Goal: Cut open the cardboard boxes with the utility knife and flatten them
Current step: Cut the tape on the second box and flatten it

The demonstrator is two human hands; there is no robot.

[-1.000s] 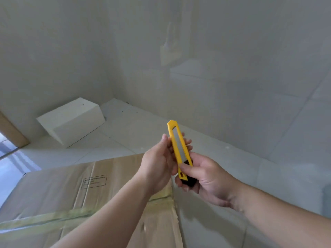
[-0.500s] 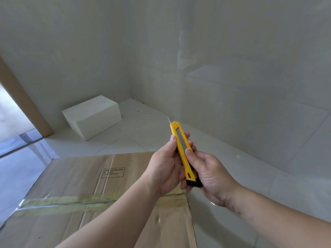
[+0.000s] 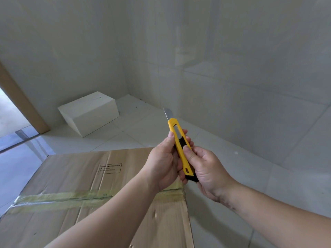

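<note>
Brown cardboard box (image 3: 75, 187): not cut yet, yellowish tape seam (image 3: 59, 196) intact.
Yellow utility knife (image 3: 180, 149): blade out, clamped by left hand (image 3: 165, 161) and right hand (image 3: 206, 169).
White box (image 3: 89, 113): untouched too.

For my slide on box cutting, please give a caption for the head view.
Both hands, left and right, hold a yellow utility knife, blade out, above a taped cardboard box.

The yellow utility knife (image 3: 180, 149) stands nearly upright in the air, its thin blade (image 3: 165, 113) extended upward. A brown cardboard box (image 3: 75, 179), sealed along its top seam with tape (image 3: 59, 196), lies on the floor. A closed white box (image 3: 89, 113) sits by the far wall near the corner.
</note>
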